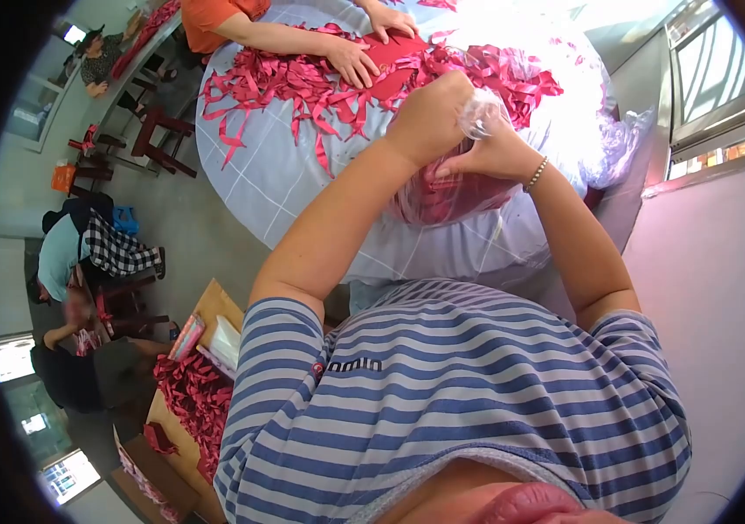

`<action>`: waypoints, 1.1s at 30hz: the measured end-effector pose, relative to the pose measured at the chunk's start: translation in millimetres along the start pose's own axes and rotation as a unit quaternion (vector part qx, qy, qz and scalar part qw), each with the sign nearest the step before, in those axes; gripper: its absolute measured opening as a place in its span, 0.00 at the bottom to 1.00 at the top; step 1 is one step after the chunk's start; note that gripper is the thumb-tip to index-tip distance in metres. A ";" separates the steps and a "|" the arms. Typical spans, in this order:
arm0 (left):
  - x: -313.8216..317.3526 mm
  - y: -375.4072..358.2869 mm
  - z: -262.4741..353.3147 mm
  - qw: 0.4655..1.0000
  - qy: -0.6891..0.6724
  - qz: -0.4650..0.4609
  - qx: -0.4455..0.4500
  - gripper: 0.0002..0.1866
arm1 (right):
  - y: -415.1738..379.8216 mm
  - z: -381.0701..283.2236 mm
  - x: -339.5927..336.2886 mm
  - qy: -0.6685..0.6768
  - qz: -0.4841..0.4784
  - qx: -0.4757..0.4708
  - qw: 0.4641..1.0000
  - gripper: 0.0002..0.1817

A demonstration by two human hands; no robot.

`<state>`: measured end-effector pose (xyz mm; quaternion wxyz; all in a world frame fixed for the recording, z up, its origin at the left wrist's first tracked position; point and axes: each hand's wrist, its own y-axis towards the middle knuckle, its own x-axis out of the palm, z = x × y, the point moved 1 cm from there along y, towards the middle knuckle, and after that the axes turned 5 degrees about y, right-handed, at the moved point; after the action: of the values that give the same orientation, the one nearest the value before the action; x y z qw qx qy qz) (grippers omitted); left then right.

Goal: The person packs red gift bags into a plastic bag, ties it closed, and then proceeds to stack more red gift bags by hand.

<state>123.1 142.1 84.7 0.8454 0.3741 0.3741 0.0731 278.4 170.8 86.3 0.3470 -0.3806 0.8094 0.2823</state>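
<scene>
A clear plastic bag (pixel 429 205) with red pieces inside rests at the near edge of the round table. My left hand (pixel 432 115) is closed in a fist at the bag's gathered upper end. From the other side my right hand (pixel 499 160) is closed around the bunched plastic, its thumb lying along the bag. A crumpled tuft of clear film (pixel 480 113) sticks out between the two hands. Beyond them, red ribbons (pixel 303 83) lie in a loose heap on the table. My fingers hide part of the bag.
Across the table (pixel 255 196), a co-worker's hands (pixel 355 63) press on a flat red piece (pixel 394 70). Crumpled plastic (pixel 617 153) lies at the right edge. More red ribbons (pixel 193 406) cover a wooden table at lower left. Other people and wooden stools (pixel 163 140) are further left.
</scene>
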 end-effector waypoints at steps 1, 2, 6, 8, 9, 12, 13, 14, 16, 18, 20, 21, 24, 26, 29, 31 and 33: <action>-4.8 5.8 5.5 0.998 0.042 -0.036 0.026 0.08 | 0.7 -0.8 -0.1 0.059 -0.007 0.008 0.998 0.43; -8.8 10.2 10.3 0.993 0.084 -0.071 0.050 0.07 | -0.2 -1.8 1.3 0.119 -0.015 0.016 0.993 0.40; -13.3 26.0 11.8 0.975 0.104 -0.129 0.150 0.07 | -2.4 -4.0 3.7 0.303 -0.023 0.083 0.949 0.32; -11.1 33.1 9.1 0.974 0.062 -0.143 0.162 0.07 | -2.0 -9.3 3.6 0.341 -0.002 0.115 0.933 0.29; -9.4 35.6 9.1 0.976 0.035 -0.148 0.153 0.07 | -3.9 -11.9 4.9 0.361 0.009 0.134 0.923 0.28; -1.1 41.8 7.8 0.981 -0.019 -0.137 0.136 0.07 | -2.9 -19.6 -0.3 0.288 0.014 0.176 0.941 0.27; 0.6 43.2 6.7 0.982 -0.031 -0.130 0.130 0.07 | 1.0 -16.7 -0.2 0.258 0.027 0.155 0.953 0.27; 3.4 43.5 5.6 0.981 -0.005 -0.140 0.132 0.07 | 2.2 -10.3 3.2 0.230 0.038 0.137 0.963 0.26; 1.4 46.3 15.2 0.977 0.045 -0.160 0.133 0.08 | 5.6 8.0 13.1 0.179 0.059 0.078 0.979 0.26; 4.5 47.9 19.7 0.970 0.110 -0.187 0.110 0.09 | 4.7 14.2 13.5 0.174 0.061 0.110 0.977 0.24; 9.5 48.6 23.3 0.965 0.146 -0.194 0.095 0.09 | 3.4 13.4 11.3 0.139 0.061 0.125 0.980 0.23; 11.7 48.2 25.5 0.966 0.151 -0.189 0.090 0.08 | 1.4 13.7 10.8 0.109 0.060 0.124 0.985 0.22; 13.4 44.2 35.9 0.978 0.132 -0.144 0.076 0.07 | -5.2 23.7 14.6 0.085 0.113 0.044 0.989 0.21; 12.1 40.0 41.0 0.985 0.110 -0.116 0.063 0.07 | -5.8 33.6 18.9 0.081 0.157 -0.026 0.984 0.23; 21.9 33.1 32.8 0.992 0.067 -0.096 0.043 0.11 | -9.5 39.4 14.8 0.016 0.124 0.003 0.992 0.21; 4.8 34.3 36.9 0.996 0.037 -0.070 0.027 0.14 | -6.6 52.0 12.2 -0.208 0.171 -0.145 0.952 0.18; -17.7 29.6 36.2 0.999 0.015 -0.012 0.026 0.18 | -5.6 47.5 11.7 -0.164 0.168 -0.155 0.960 0.14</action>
<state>140.1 135.1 131.2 0.8303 0.3906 0.3931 0.0592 293.9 197.1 47.6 0.3589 -0.2366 0.7401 0.5172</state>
